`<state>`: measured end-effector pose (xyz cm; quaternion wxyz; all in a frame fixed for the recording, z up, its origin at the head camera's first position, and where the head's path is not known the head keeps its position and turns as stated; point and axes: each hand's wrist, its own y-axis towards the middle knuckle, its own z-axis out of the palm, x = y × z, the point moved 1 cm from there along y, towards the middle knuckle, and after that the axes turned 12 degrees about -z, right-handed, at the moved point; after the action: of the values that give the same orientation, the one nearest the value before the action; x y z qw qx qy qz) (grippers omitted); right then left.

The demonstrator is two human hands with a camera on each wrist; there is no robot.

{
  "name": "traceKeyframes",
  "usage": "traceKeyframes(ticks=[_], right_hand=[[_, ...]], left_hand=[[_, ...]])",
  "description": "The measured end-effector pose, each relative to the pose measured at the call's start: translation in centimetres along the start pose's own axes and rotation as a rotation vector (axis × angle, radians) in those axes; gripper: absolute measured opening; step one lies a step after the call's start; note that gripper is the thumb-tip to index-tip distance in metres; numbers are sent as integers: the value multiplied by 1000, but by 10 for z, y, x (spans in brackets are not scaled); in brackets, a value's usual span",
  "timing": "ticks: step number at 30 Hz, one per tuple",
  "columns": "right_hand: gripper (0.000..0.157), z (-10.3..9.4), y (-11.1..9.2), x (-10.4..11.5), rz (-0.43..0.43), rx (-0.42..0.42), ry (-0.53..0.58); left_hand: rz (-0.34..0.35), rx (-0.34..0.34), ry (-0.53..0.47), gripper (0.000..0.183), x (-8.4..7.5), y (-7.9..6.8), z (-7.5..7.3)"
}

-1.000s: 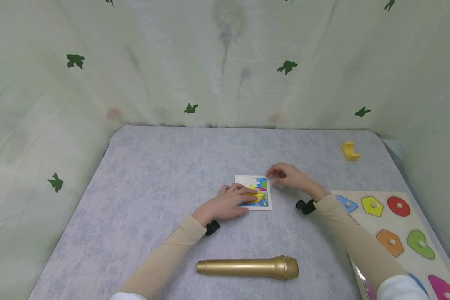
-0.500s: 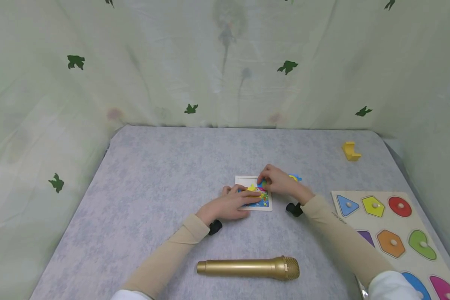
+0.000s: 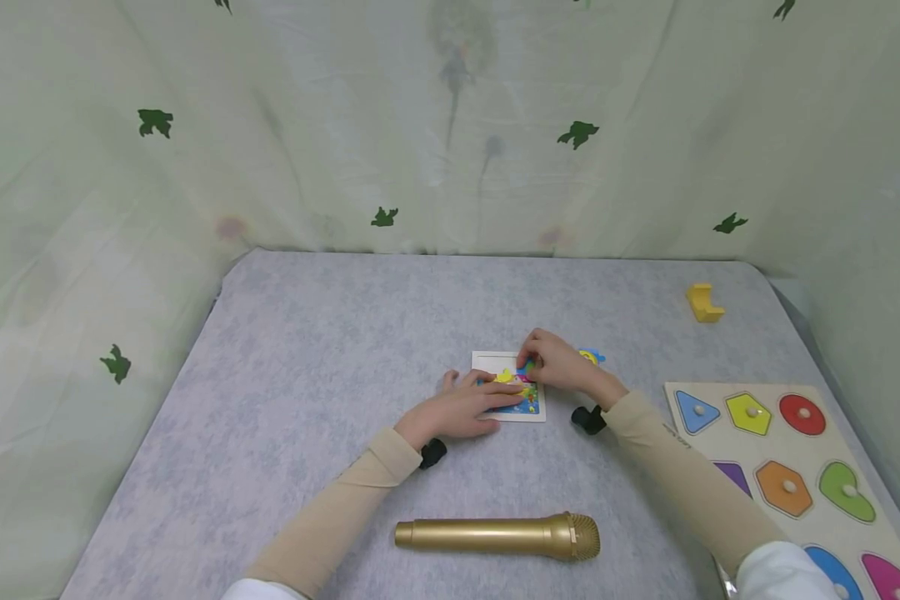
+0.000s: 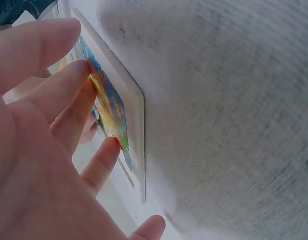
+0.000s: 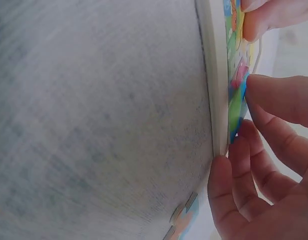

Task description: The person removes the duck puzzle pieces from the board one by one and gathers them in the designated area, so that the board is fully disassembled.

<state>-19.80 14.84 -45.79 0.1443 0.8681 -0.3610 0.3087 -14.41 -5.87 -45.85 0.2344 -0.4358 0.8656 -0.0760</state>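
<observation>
A small jigsaw puzzle in a white frame point(image 3: 487, 357) lies on the table; a blank strip shows along its far left part. My left hand point(image 3: 457, 408) rests across it, the fairly straight fingers touching the yellow part of the picture, as the left wrist view shows point(image 4: 93, 95). At the far right corner, my right hand point(image 3: 558, 362) pinches a blue and green puzzle piece point(image 5: 237, 107) between thumb and fingers. Some of its fingertips touch the frame's edge point(image 5: 216, 80). A loose blue and yellow piece point(image 3: 591, 356) lies just beyond the right hand.
A gold microphone point(image 3: 495, 535) lies crosswise nearer the body. To the right is a knobbed shape board point(image 3: 735, 442), partly under the right sleeve. A yellow block point(image 3: 703, 303) stands at the far right. Pale curtains point(image 3: 450, 150) surround the table.
My right hand has moved left from beside the frame's corner onto the corner piece, uncovering the loose blue and yellow piece. The left hand has stayed on the puzzle with barely any shift.
</observation>
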Motion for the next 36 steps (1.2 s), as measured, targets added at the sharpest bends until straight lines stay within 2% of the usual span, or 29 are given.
traceKeyframes(ticks=[8, 12, 15, 19, 22, 26, 29, 32, 36], right_hand=[[20, 1, 0, -1, -89, -30, 60], [18, -4, -4, -8, -48, -101, 124], [16, -16, -12, -10, -13, -142, 197], [17, -35, -32, -24, 32, -198, 295], [22, -48, -51, -43, 87, -228, 345], [25, -65, -79, -61, 168, -251, 374], [25, -74, -95, -70, 210, -251, 352], [23, -78, -104, -78, 231, -237, 309], [21, -76, -105, -83, 235, -199, 266]], left_hand=[[-6, -8, -11, 50, 0, 0, 1], [-18, -2, -7, 50, 0, 0, 1], [-24, 2, -9, 50, 0, 0, 1], [-26, 3, -19, 50, -1, -1, 1], [-17, -3, -34, 50, -1, -2, 1], [-10, -9, -55, 50, -2, -5, 0], [-13, -11, -59, 51, -2, -5, 1], [-18, -11, -51, 51, -1, -4, 2], [-20, -14, -46, 51, -1, -2, 3]])
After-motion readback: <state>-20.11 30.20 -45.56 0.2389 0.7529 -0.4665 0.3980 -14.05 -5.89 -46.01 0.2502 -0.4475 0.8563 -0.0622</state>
